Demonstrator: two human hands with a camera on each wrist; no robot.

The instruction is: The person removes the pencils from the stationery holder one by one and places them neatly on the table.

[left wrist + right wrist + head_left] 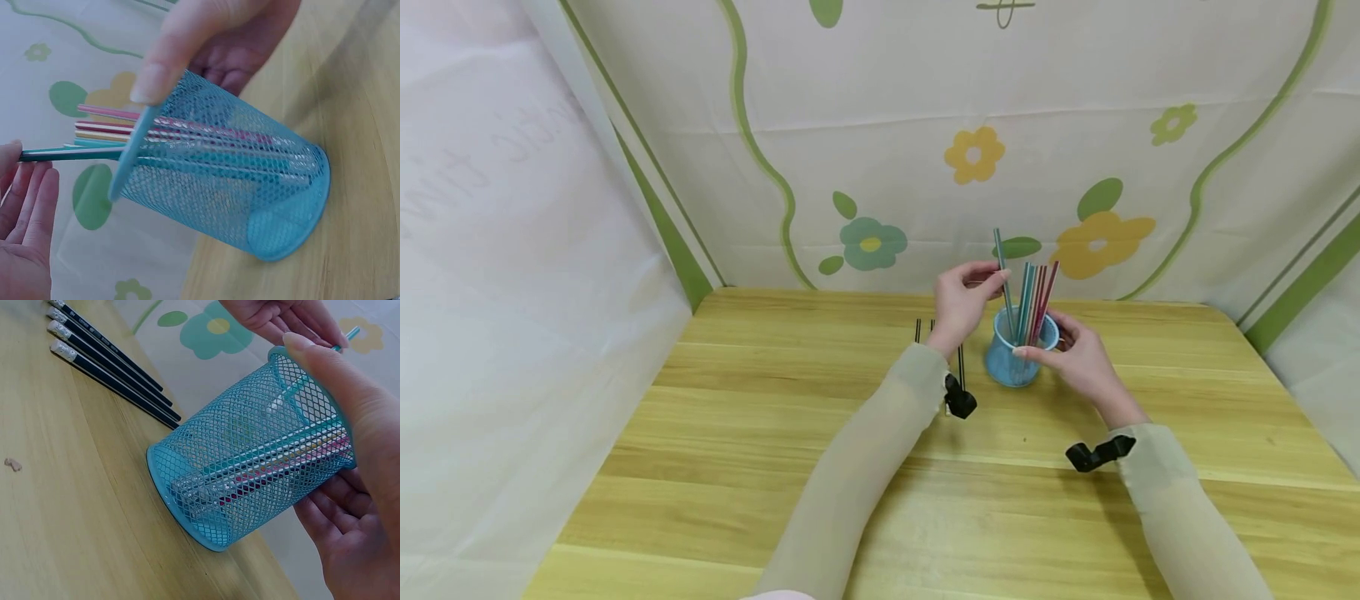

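Observation:
A light-blue mesh pencil cup [1002,367] stands upright on the wooden table. Inside it are several striped pencils [1039,292] in teal, red and pink, eraser ends down. My right hand [1078,360] holds the cup by its right side, thumb over the near rim and fingers around the far side. Between thumb and fingers, my left hand [961,302] pinches the upper part of a teal pencil [1000,250]. Its lower end [275,405] is inside the cup, above the bottom, as the right wrist view shows.
Several black pencils [112,375] with white erasers lie side by side on the table [700,467], left of the cup and partly behind the left wrist. A tiny pale scrap [12,464] lies nearby. A flower-patterned cloth [880,150] hangs behind the table's far edge.

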